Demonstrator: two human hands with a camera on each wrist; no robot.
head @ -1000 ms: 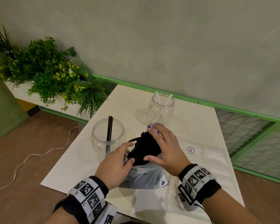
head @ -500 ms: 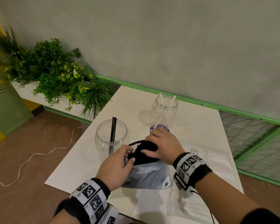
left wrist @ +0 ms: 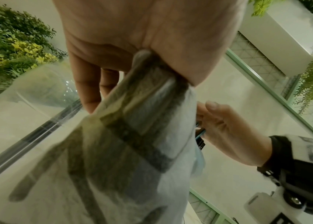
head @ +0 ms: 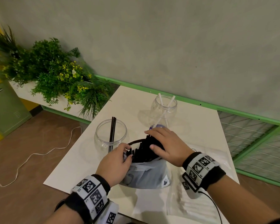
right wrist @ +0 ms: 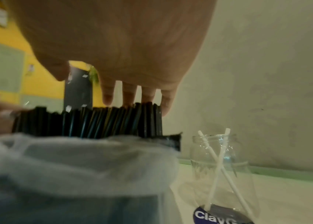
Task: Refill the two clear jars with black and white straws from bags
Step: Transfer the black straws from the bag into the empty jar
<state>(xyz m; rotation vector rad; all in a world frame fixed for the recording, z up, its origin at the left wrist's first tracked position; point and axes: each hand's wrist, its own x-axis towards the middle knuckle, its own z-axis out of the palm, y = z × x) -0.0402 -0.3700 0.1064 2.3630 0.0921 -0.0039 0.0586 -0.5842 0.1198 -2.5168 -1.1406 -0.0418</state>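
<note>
A: Head view first: where do the black straws (head: pixel 145 148) sit relative to the fingers?

B: They stand bunched in the pale bag (head: pixel 148 174) at the near middle of the worktop (head: pixel 192 126), long axes running up and tilted a little away from the person, tips poking out of the bag's mouth. The right hand (head: pixel 167 145) lies directly over those tips, fingers nearly straight and draped across the bunch, thumb on its near side. It rests there; I see no closed grip yet.

A: And the left hand (head: pixel 116 164)?

B: Its fingers are curled round the bag's upper edge on the left side, pinching the fabric. The left wrist view shows the cloth gathered in the palm.

A: Which jar are these meant for?

B: By my reading, the left jar (head: pixel 111 135), which holds two black straws and stands just beyond the left hand. The right jar (head: pixel 164 110), farther back, holds two crossed white straws (head: pixel 165 109).

A: So what does the coming move hinge on?

B: The straws lie straight below the right fingers, pointing up at them. I judge the right hand must close round the bunch and draw it along that axis, up and out, while the left hand pins the bag down. The target jar then lies to the left.
</note>
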